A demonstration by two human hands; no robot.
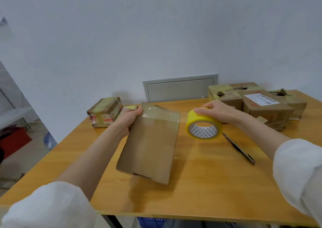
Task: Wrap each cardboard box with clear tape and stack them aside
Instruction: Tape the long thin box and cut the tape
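I see the left hand (129, 119) gripping the far left corner of the flat cardboard box (149, 146), which tilts over the middle of the worktop (209, 184). The right hand (217, 111) clasps the yellow tape roll (209, 120) from above, just right of the box. A taped box (104, 112) sits by the far left corner, a pile of boxes (257, 105) at the far right corner.

Wall: plain pale grey-white wall (156, 27), evenly lit.
Access panel: grey framed access panel (179, 88), set low in the wall behind the table.
Table: orange-toned wooden table (200, 189).
Floor: pale floor (29, 158), far left.
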